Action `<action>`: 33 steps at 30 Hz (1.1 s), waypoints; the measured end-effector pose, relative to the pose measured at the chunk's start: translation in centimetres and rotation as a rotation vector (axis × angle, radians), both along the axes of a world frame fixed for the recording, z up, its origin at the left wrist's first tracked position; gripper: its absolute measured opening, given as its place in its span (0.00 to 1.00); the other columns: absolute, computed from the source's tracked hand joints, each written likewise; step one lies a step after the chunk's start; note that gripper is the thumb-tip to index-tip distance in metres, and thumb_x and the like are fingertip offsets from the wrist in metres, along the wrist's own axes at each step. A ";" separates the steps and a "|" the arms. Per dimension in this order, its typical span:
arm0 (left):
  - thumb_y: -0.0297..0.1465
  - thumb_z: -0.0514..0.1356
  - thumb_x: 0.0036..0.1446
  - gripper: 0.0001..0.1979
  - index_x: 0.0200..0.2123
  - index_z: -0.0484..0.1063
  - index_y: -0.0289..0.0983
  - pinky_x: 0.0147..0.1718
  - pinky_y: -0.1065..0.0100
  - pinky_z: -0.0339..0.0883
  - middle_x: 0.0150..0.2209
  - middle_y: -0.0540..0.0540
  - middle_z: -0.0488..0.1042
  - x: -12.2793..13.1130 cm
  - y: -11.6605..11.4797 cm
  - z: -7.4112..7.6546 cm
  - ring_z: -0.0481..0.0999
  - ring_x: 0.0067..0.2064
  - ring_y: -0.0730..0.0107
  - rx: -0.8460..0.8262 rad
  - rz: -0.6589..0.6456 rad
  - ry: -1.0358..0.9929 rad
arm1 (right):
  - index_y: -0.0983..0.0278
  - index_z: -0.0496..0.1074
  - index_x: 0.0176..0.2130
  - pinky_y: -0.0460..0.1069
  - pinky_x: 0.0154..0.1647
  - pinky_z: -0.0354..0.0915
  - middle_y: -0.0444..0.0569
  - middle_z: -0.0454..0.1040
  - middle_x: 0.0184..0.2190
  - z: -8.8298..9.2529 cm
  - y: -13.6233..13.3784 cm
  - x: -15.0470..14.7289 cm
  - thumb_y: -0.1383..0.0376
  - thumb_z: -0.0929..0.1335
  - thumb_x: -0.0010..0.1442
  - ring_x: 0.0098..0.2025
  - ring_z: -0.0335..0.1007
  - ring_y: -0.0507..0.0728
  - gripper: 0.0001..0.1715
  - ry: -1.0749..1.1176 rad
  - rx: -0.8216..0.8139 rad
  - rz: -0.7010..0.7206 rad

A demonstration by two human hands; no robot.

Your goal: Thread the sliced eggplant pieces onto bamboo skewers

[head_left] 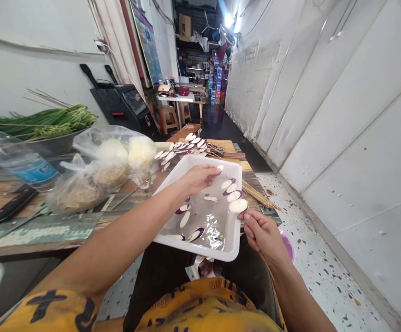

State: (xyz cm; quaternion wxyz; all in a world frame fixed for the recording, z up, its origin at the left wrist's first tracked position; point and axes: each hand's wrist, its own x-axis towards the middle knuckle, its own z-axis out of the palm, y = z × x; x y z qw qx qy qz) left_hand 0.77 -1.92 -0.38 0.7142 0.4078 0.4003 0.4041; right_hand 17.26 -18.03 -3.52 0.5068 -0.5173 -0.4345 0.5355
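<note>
My left hand [200,178] reaches over a white plastic tub [235,240] and pinches a single eggplant slice [220,169] between thumb and fingertips. At the tub's right rim, my right hand [262,230] is closed on the near end of a skewer of eggplant slices [238,205]. Several pale, purple-edged slices sit in a row on that skewer; the stick itself is mostly hidden. Loose eggplant slices [184,219] float in the water inside the tub, mainly on its left and near sides.
Behind the tub lies a pile of filled eggplant skewers [197,144]. Bare bamboo sticks [261,196] rest to its right. Leftward are plastic bags of food [79,189], a black-handled knife [12,206], a water bottle [31,166] and a bowl of green vegetables [55,122]. A white wall [325,92] runs along the right.
</note>
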 end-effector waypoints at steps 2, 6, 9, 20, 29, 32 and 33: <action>0.24 0.66 0.45 0.06 0.25 0.71 0.32 0.25 0.74 0.61 0.23 0.49 0.72 0.1 -0.2 0.2 0.70 0.24 0.79 -0.057 -0.034 -0.018 | 0.66 0.69 0.34 0.40 0.10 0.40 0.34 0.54 0.14 0.0 -0.1 0.0 0.52 0.68 0.55 0.10 0.43 0.42 0.19 -0.005 -0.005 -0.004; 0.21 0.62 0.49 0.02 0.26 0.72 0.30 0.37 0.68 0.69 0.28 0.43 0.76 0.2 -0.2 0.0 0.77 0.32 0.71 -0.095 -0.084 -0.091 | 0.66 0.69 0.34 0.40 0.10 0.40 0.34 0.55 0.14 0.0 -0.2 0.0 0.51 0.68 0.55 0.10 0.43 0.42 0.19 -0.004 -0.009 0.001; 0.20 0.60 0.53 0.04 0.27 0.71 0.31 0.44 0.64 0.70 0.30 0.42 0.77 0.0 0.0 -0.3 0.78 0.37 0.67 -0.094 -0.057 -0.173 | 0.66 0.69 0.34 0.40 0.09 0.40 0.34 0.55 0.14 -0.1 -0.1 0.0 0.52 0.68 0.55 0.10 0.43 0.42 0.19 0.005 -0.010 0.010; 0.24 0.55 0.59 0.08 0.34 0.74 0.29 0.48 0.66 0.68 0.37 0.37 0.79 0.3 -0.7 0.5 0.79 0.40 0.67 -0.169 -0.124 -0.152 | 0.66 0.68 0.34 0.40 0.09 0.40 0.33 0.55 0.14 0.2 0.3 -0.1 0.52 0.69 0.54 0.10 0.43 0.41 0.20 0.014 -0.026 0.013; 0.25 0.52 0.60 0.10 0.36 0.73 0.30 0.46 0.63 0.69 0.38 0.36 0.79 0.6 -1.1 0.7 0.79 0.39 0.65 -0.173 -0.152 -0.133 | 0.66 0.67 0.34 0.39 0.09 0.39 0.32 0.54 0.14 0.2 0.3 -0.2 0.51 0.69 0.53 0.10 0.42 0.41 0.21 0.043 -0.039 0.002; 0.25 0.52 0.61 0.10 0.36 0.72 0.30 0.46 0.65 0.69 0.39 0.36 0.79 0.6 -1.1 0.7 0.79 0.39 0.67 -0.165 -0.127 -0.140 | 0.67 0.67 0.34 0.40 0.09 0.39 0.33 0.54 0.14 0.3 0.3 -0.2 0.51 0.69 0.53 0.10 0.42 0.41 0.21 0.038 -0.036 0.009; 0.26 0.52 0.61 0.09 0.35 0.72 0.30 0.46 0.66 0.69 0.38 0.36 0.79 0.6 -1.1 0.7 0.79 0.39 0.67 -0.162 -0.121 -0.143 | 0.67 0.67 0.34 0.40 0.09 0.39 0.33 0.55 0.14 0.3 0.4 -0.2 0.51 0.69 0.53 0.10 0.42 0.41 0.21 0.037 -0.033 0.010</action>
